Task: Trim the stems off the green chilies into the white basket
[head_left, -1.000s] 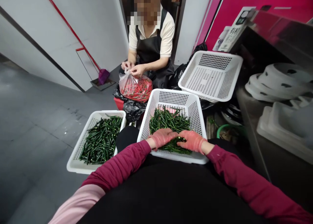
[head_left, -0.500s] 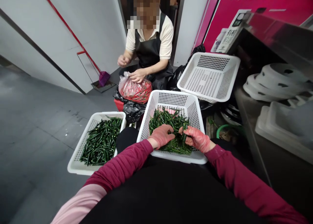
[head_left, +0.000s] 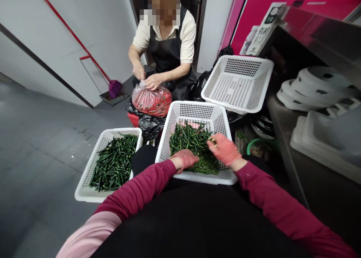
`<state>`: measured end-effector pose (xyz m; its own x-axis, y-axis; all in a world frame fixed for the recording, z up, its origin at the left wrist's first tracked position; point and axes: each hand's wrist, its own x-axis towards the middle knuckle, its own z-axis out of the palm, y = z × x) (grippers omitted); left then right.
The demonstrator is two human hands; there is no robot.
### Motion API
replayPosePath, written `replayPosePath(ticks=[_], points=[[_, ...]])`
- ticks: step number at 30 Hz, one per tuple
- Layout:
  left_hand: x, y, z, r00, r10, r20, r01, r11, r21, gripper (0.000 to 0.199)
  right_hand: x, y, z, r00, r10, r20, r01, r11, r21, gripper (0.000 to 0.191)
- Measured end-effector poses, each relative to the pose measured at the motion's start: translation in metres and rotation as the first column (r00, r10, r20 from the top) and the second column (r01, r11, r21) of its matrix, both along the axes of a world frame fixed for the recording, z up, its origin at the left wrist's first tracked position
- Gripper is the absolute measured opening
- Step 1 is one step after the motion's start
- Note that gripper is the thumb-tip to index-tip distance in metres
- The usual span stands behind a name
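Chillies (head_left: 188, 137) mid-sort, I judge: right hand (head_left: 225, 149) pinches some, left hand (head_left: 186, 159) half-curled, hold unclear; next calls for gentle gathering.

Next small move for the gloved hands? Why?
I'd probably have the left hand pick more green peppers: it lies low against the heap in the middle basket. The right hand, raised at the heap's right side, seems already loaded, with pale ends showing in its grasp. Whether the left holds anything is hidden.
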<state>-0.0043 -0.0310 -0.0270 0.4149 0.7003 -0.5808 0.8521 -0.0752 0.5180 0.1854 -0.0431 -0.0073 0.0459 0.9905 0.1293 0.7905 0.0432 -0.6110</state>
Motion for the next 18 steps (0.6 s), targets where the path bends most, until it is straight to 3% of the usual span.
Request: replayPosePath(ticks=[2, 3, 4, 6, 8, 9, 13, 18], points=[[-0.009, 0.003, -0.007, 0.992, -0.075, -0.099, 0.088, 0.986, 0.139, 0.028, 0.021, 0.013, 0.005, 0.969, -0.247, -0.009, 0.246, 0.967, -0.060, 0.038], [-0.014, 0.003, -0.009, 0.989, -0.088, -0.117, 0.109, 0.978, 0.179, 0.034, 0.030, 0.018, 0.004, 0.957, -0.291, -0.015, 0.288, 0.951, -0.116, 0.041], [-0.018, 0.002, -0.011, 0.990, -0.088, -0.113, 0.109, 0.974, 0.197, 0.040, 0.036, 0.022, 0.002, 0.964, -0.267, -0.008, 0.261, 0.948, -0.181, 0.042], [-0.023, -0.002, -0.014, 0.990, -0.094, -0.109, 0.116, 0.970, 0.215, 0.045, 0.036, 0.025, -0.011, 0.996, -0.049, 0.079, 0.072, 0.943, -0.324, 0.034], [-0.024, -0.005, -0.015, 0.992, -0.086, -0.094, 0.105, 0.970, 0.221, 0.042, 0.020, 0.023, -0.031, 0.948, 0.216, 0.235, -0.087, 0.884, -0.460, 0.024], [-0.023, -0.007, -0.015, 0.993, -0.079, -0.086, 0.097, 0.968, 0.233, 0.040, 0.010, 0.021, -0.041, 0.898, 0.301, 0.322, -0.106, 0.856, -0.506, 0.023], [-0.017, -0.011, -0.008, 0.993, -0.086, -0.085, 0.100, 0.979, 0.175, 0.031, -0.026, 0.016, -0.070, 0.828, 0.317, 0.463, -0.058, 0.869, -0.491, 0.023], [-0.015, -0.016, -0.004, 0.985, -0.171, -0.028, 0.173, 0.983, 0.064, 0.028, -0.031, 0.017, -0.074, 0.820, 0.277, 0.500, -0.013, 0.883, -0.469, 0.025]])
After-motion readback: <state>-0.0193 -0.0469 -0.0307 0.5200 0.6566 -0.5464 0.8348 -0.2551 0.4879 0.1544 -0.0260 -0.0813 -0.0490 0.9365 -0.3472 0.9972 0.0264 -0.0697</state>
